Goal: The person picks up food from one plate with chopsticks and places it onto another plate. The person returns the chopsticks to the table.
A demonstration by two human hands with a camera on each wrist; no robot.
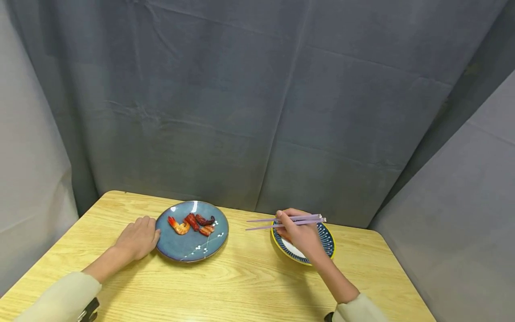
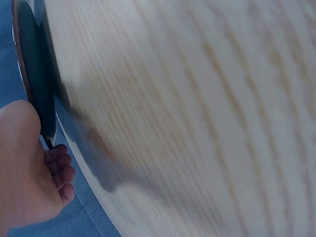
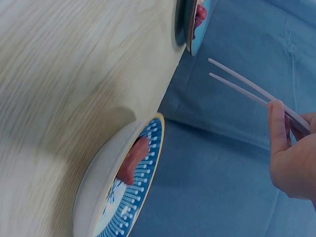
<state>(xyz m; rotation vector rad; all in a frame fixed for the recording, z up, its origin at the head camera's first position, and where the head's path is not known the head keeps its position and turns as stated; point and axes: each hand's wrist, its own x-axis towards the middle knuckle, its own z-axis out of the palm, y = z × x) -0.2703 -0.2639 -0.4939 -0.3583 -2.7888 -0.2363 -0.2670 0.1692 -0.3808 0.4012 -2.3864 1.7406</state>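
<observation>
Right fingers: your right hand (image 1: 301, 235) pinches the chopsticks (image 3: 242, 79) toward their thick ends, thumb and fingers pressed on them.
Chopsticks: they reach out to your left from the fingers; the thin tips stand apart, in the air between bowl and plate.
Left fingers: your left hand (image 1: 137, 238) holds the plate (image 1: 173, 243) at its left rim, the thumb against the edge and the other fingers curled beside it.
Bowl: the bowl (image 1: 327, 241) sits below your right hand, which hides part of it from the head view.
In the bowl: a reddish-brown piece (image 3: 133, 160) lies against the inner wall, below the chopsticks and apart from them.
On the plate: you have a shrimp (image 1: 180, 228) on the left, a red piece (image 1: 192, 221) beside it, then a dark curled piece (image 1: 205, 220) and a striped slice (image 1: 207, 230) to the right.
Markings: the bowl has a yellow rim and blue-and-white lines inside; the plate bears white blossoms on a stem.
Table: plate and bowl stand well apart near the far edge of your wooden table (image 1: 249, 281).
Surroundings: a grey curtain (image 1: 201, 112) hangs just behind the table; your cream sleeves (image 1: 62, 297) enter from below.
</observation>
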